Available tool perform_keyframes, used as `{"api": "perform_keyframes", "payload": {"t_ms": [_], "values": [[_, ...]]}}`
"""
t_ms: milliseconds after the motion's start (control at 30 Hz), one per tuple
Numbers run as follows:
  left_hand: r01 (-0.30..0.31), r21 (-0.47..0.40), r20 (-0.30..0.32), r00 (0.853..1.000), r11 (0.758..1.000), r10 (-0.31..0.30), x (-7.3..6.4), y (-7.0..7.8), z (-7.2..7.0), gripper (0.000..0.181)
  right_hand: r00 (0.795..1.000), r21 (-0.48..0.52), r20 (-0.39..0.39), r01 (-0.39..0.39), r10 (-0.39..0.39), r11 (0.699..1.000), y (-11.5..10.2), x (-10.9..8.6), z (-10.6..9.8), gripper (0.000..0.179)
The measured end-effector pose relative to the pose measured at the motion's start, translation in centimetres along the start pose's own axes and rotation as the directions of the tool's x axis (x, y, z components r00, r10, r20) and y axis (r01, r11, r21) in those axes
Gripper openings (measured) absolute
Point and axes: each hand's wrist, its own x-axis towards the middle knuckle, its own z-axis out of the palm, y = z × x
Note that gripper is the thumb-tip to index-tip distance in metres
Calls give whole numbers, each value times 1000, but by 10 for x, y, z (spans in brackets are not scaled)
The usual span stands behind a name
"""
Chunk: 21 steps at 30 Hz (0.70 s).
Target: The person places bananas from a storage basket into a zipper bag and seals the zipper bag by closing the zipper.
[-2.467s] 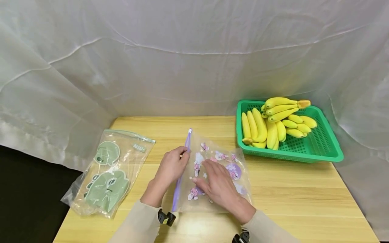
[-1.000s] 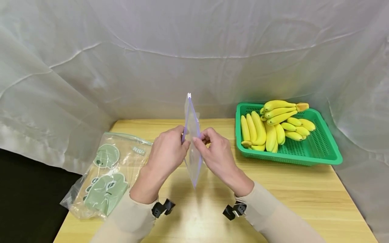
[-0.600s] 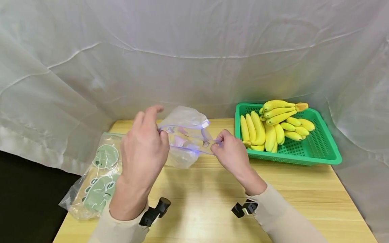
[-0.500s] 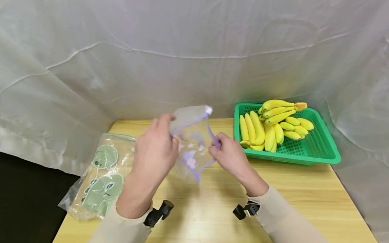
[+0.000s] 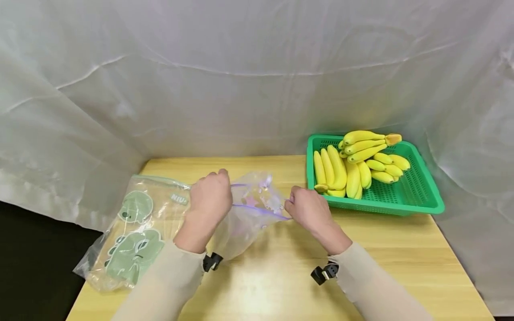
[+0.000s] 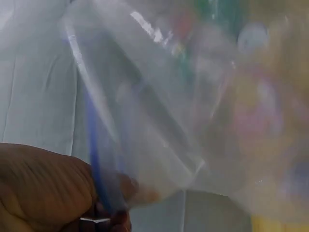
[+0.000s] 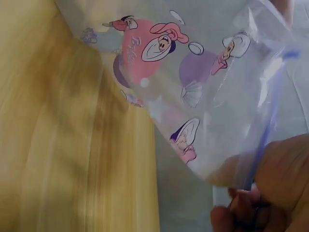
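Observation:
Between both hands hangs a clear zip bag (image 5: 245, 223) with pink and purple cartoon prints and a purple zip edge. My left hand (image 5: 210, 194) grips one end of its mouth, fingers curled round the edge. At the opposite end my right hand (image 5: 311, 211) pinches the purple strip. The mouth gapes between the two hands, and the printed inside shows. In the right wrist view the bag (image 7: 169, 72) is stretched from the curled fingers, over the wooden table (image 7: 58, 159). The left wrist view shows the blue-looking zip strip (image 6: 96, 154) held at the thumb.
On the left lies another clear zip bag (image 5: 160, 223) with green dinosaur prints, partly under the left forearm. A green basket (image 5: 421, 196) stands at the back right, holding several bunches of bananas (image 5: 353, 174). Grey cloth (image 5: 241, 102) hangs behind the table.
The printed bag lay flat on the table at first. Both hands then lifted it and pulled its mouth apart. Since half a second ago the bag has swung and the hands are lower.

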Motion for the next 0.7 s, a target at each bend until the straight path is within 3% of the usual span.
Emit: {"api": "perform_keyframes", "payload": {"t_ms": [67,100,233,300,333,400,467,500,567,633,700], "values": [[-96,22,-62,993,995,97,-3,4,6,7,993,32,-70,96,-94,995,-4,-1,2,27],[-149,41,-105,983,988,153,-4,7,10,9,983,31,-116,145,-140,989,-7,-2,3,27],[-266,139,-291,910,954,296,-8,16,26,20,911,-87,-276,293,-306,952,-16,-5,8,27],[-272,176,-330,889,946,317,-9,17,32,27,880,-157,-314,321,-355,934,-17,-6,11,25],[-268,181,-328,891,946,315,-10,17,33,28,871,-193,-316,330,-376,924,-17,-6,13,24],[-246,153,-228,934,957,277,-10,16,33,29,868,-251,-300,328,-396,911,-12,-5,13,22],[-187,117,-88,976,975,198,-9,11,31,26,893,-275,-278,280,-355,920,-5,-4,12,22],[-143,105,-19,989,984,146,-8,8,30,25,908,-280,-267,247,-323,928,-1,-4,11,23],[-62,98,82,995,993,54,-6,2,28,23,933,-280,-247,189,-261,941,5,-3,8,25],[-27,92,64,998,995,22,-6,-2,27,23,943,-252,-240,169,-231,953,5,-4,6,28],[-38,47,12,999,998,37,-6,-1,28,23,936,-230,-233,211,-264,950,1,-5,6,31]]}}
